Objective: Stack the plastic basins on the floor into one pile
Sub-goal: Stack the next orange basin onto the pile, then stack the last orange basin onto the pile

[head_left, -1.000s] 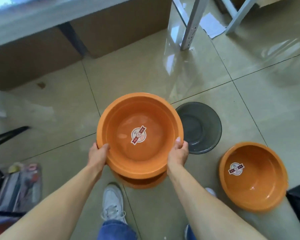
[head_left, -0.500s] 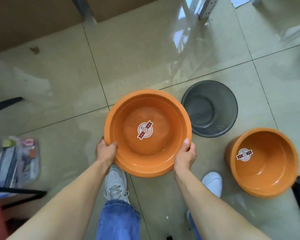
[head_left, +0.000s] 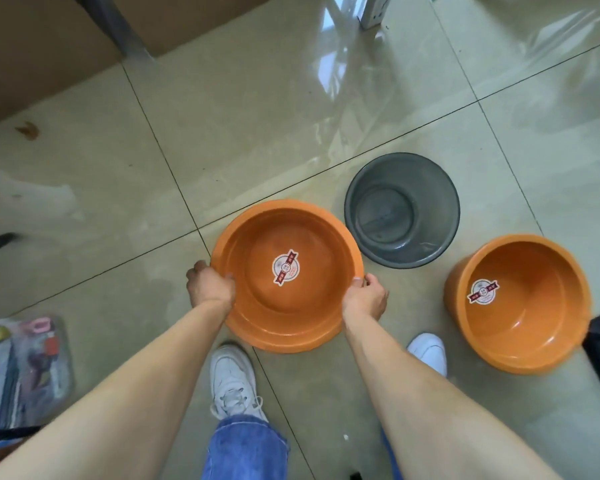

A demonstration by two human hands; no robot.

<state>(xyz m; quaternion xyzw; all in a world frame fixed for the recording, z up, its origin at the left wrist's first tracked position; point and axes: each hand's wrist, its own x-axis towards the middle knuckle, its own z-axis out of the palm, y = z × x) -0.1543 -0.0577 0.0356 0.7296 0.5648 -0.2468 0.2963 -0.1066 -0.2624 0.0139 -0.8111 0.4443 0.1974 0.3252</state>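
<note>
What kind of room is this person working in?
Probably a storeroom or workshop, though that is a guess. The floor is glossy beige tile, large cardboard boxes stand along one side, and a metal frame leg shows at the top.

The orange basin (head_left: 287, 275) between my hands is smooth plastic with a soft sheen, a glossy paper-like sticker (head_left: 285, 267) on its bottom; the second orange basin (head_left: 517, 304) to my right looks the same, with brighter glints low on its wall; the grey basin (head_left: 402, 210) is darker, slightly see-through plastic, also smooth; the floor (head_left: 257, 109) is glazed tile, highly glossy and mirroring light; my trousers (head_left: 245, 448) are blue denim; my shoes (head_left: 232, 379) look like matt white leather; the boxes (head_left: 32, 46) are dull brown cardboard.
</note>
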